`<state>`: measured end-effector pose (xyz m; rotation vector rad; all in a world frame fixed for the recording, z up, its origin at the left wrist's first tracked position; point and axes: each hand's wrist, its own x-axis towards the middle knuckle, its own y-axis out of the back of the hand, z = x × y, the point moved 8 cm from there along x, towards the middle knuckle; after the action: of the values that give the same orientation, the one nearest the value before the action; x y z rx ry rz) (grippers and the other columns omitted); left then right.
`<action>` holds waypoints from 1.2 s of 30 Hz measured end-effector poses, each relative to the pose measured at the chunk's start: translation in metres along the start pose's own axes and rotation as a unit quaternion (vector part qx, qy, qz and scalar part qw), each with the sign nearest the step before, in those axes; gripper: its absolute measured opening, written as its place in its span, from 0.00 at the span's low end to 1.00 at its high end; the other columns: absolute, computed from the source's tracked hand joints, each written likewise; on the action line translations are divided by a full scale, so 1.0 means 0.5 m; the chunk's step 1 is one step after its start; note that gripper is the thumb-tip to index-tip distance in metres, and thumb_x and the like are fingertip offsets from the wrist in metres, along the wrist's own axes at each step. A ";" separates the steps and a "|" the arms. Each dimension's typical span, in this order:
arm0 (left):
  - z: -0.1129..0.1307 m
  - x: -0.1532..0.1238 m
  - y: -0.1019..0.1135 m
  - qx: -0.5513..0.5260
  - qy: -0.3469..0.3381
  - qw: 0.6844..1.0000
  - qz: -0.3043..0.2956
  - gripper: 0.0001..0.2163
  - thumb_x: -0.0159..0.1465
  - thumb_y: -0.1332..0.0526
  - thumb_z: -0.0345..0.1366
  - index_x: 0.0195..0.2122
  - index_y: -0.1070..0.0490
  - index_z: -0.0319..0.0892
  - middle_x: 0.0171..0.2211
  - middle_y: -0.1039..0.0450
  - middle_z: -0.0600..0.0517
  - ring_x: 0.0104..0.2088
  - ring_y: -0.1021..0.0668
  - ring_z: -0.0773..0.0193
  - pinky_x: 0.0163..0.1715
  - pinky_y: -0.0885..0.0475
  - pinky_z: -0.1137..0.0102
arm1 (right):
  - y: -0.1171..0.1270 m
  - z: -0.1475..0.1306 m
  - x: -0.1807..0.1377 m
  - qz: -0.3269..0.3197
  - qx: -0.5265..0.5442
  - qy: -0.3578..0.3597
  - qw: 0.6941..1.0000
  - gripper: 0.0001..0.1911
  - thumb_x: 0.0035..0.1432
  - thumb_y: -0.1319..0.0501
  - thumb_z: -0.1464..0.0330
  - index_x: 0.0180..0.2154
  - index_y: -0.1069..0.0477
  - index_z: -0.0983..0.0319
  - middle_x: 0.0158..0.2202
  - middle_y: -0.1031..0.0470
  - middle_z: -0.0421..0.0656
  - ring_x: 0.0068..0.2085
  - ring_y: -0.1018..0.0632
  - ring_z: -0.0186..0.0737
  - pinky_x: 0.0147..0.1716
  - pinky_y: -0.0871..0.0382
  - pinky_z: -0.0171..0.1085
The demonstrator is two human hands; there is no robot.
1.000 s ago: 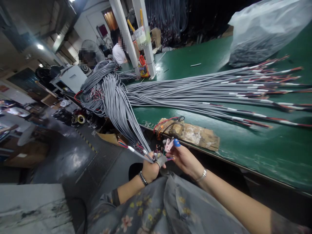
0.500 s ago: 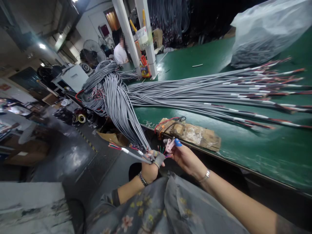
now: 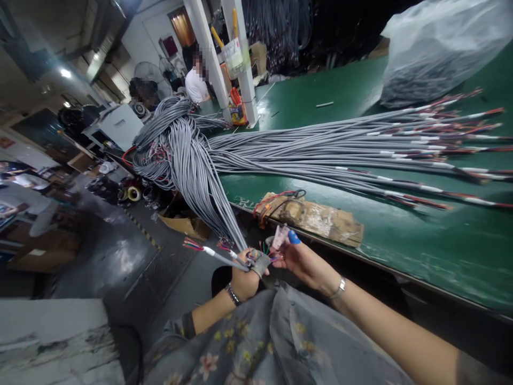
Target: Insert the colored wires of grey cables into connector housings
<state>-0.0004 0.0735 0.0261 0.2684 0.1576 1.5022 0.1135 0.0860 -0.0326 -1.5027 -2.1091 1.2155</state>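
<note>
My left hand [image 3: 245, 278] is closed around the ends of a few grey cables [image 3: 222, 259], its thumb wrapped in a grey covering. Red, blue and green wires fan out of the cable ends, some toward the left and some between my two hands. My right hand [image 3: 306, 262], with blue tape on one finger, pinches a small pale pink plastic piece [image 3: 279, 237] close to the thin coloured wires [image 3: 264, 248]. What kind of piece it is I cannot make out. The held cables run up into a big hanging bundle of grey cables [image 3: 196, 171].
On the green table [image 3: 420, 256], many grey cables lie stretched to the right with stripped ends. A worn wooden block [image 3: 326, 220] with red and black leads sits at the near edge. A plastic bag [image 3: 444, 59] stands at the back right. Beyond the posts sits a person [image 3: 196, 85].
The pink piece has tilted slightly in my right fingers, close to the wires. My left hand and the cable ends in it have shifted slightly; the grip stays.
</note>
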 end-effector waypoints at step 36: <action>-0.015 0.005 -0.019 -0.053 0.079 0.991 -0.095 0.18 0.56 0.37 0.50 0.19 0.27 0.40 0.17 0.27 0.50 0.20 0.28 0.67 0.25 0.32 0.72 | 0.036 -0.013 0.001 0.034 -0.049 0.052 0.997 0.24 0.49 0.38 0.44 0.30 0.25 0.59 0.27 0.25 0.42 0.27 0.27 0.37 0.31 0.31 0.38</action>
<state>0.0069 0.0759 0.0167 0.0479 0.2230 1.3369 0.1289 0.0913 -0.0422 -1.6565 -2.0924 1.0444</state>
